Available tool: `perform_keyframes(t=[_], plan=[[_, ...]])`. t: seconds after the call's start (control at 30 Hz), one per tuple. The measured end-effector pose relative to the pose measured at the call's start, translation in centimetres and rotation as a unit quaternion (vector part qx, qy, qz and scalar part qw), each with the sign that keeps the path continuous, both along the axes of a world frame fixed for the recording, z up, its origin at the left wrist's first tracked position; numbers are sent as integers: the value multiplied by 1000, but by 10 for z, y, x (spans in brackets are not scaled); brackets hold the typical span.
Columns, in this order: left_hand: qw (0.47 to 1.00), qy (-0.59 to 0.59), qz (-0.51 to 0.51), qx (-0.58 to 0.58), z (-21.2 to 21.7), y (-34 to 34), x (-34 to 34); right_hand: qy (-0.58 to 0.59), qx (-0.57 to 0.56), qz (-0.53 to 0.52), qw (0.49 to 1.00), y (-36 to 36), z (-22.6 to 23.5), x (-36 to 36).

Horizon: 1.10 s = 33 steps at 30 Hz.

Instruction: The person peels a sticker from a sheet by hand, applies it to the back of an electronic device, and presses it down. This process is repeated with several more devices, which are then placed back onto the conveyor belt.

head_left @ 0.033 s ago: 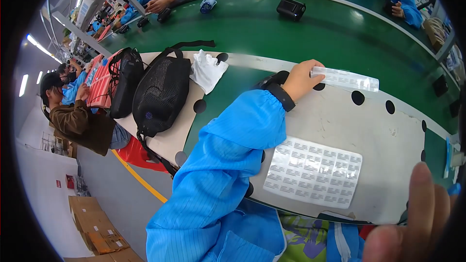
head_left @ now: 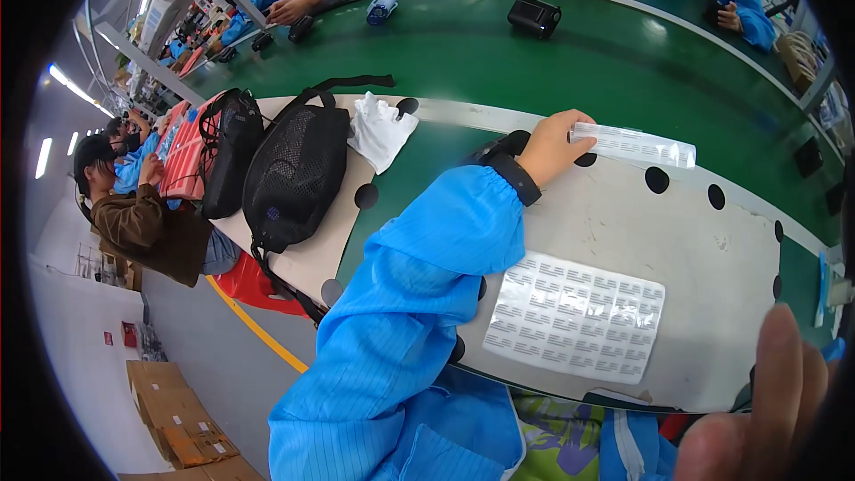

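Observation:
My left hand (head_left: 549, 148), in a blue sleeve with a black band at the wrist, pinches the left end of a narrow strip of printed labels (head_left: 637, 144). That strip lies along the far edge of a pale board (head_left: 641, 236) with black dots around its border. Closer to me, a larger white sheet of labels (head_left: 577, 316) lies flat on the board. A dark object (head_left: 494, 148) is partly hidden behind my left wrist. At the lower right, close to the camera, my right hand (head_left: 761, 410) is raised with forefinger and thumb apart, holding nothing visible.
On the left stand a black mesh bag (head_left: 298, 169), a black case (head_left: 233, 156) and a crumpled white cloth (head_left: 381, 131). Beyond runs a green conveyor belt (head_left: 445, 49) carrying a black device (head_left: 534, 16) and a blue roll-shaped item (head_left: 382, 7). Several co-workers sit around it.
My right hand has dipped very slightly at the lower right. My left hand and the label strip stay where they were.

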State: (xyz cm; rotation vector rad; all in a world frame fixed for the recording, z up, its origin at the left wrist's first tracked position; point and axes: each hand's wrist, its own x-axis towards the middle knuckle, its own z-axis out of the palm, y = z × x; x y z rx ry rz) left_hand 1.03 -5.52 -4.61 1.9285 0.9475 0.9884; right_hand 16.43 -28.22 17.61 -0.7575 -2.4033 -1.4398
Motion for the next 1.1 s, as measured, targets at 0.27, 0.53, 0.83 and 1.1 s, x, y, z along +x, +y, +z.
perform_keyframes(t=[0.27,0.53,0.83,1.1], plan=[[997,-16,-63,-31,16,-3,26,53,-136,-50,988,-33,19,16],[979,4,-72,-190,14,25,4,458,-354,-109,808,161,-123,67],[966,-89,-50,-239,22,26,12,596,-441,-115,662,204,-173,86],[959,-114,-27,-259,15,25,16,549,-383,-131,731,208,-183,82]])
